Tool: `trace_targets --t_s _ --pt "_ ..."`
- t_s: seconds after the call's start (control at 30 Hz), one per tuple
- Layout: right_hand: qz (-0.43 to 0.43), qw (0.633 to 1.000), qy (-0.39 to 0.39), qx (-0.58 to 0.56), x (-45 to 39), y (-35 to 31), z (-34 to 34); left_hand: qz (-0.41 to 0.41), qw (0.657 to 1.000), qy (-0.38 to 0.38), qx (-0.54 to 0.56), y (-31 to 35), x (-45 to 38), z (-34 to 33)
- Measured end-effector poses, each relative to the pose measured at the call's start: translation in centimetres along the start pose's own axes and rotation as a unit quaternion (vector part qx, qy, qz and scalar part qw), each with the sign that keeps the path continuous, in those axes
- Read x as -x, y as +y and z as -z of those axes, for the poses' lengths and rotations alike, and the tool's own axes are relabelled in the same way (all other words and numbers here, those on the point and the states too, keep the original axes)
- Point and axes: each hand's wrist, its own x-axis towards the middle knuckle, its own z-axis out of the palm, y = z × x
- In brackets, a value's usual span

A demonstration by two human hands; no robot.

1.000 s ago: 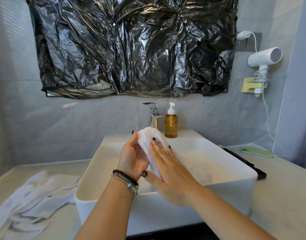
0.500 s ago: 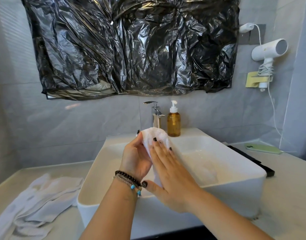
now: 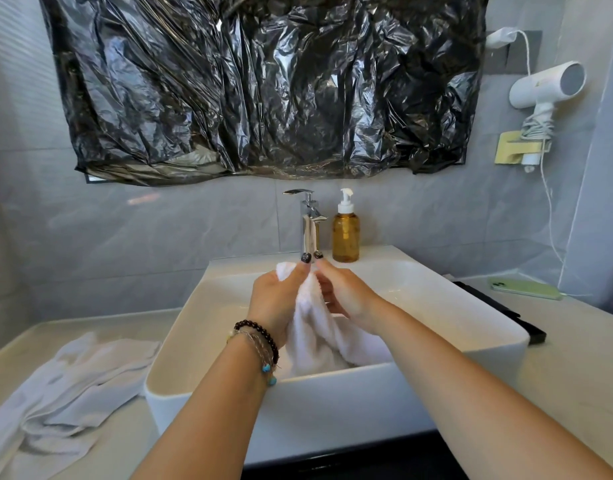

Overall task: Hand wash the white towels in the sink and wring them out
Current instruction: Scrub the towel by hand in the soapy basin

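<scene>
A: What is being held over the sink (image 3: 488, 336)?
B: A white towel (image 3: 317, 332) is being gripped from both sides, the left hand (image 3: 280, 299) curled round its upper left edge and the right hand (image 3: 346, 294) pinching it from the right. Its lower part is hanging down into the basin.
A: And the other towels (image 3: 66, 393)?
B: They are lying crumpled on the table (image 3: 575, 368), left of the sink. A tap (image 3: 310, 221) and a soap bottle (image 3: 345, 233) are standing at the far rim.
</scene>
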Motion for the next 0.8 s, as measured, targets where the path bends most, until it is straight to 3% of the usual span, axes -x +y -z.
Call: trace_targets --t_s 0.13,0.27,0.4,0.5,0.63,0.8 --pt "-0.009 0.996 -0.038 0.075 -0.6 0.0 0.4 -0.026 0.997 0.009 -0.070 -0.1 0.0 -0.2" --pt "0.003 0.998 -0.067 -0.008 0.6 -0.2 3.1 -0.054 0.993 -0.032 -0.098 0.0 0.1 0.2" --pt "0.049 0.995 -0.085 -0.001 2.0 -3.3 6.5 -0.075 0.969 -0.189 -0.141 0.2 0.0 0.6" --pt "0.091 0.991 -0.035 0.090 1.5 -6.4 7.9 -0.059 0.953 -0.257 -0.151 0.4 -0.8 0.6" --pt "0.162 0.968 0.064 0.182 0.0 -9.6 7.9 -0.072 0.941 -0.241 -0.229 2.4 -2.3 0.0" --pt "0.278 0.918 0.202 0.196 -1.6 -13.8 7.9 -0.239 0.895 -0.110 -0.359 10.2 -4.3 -1.4"
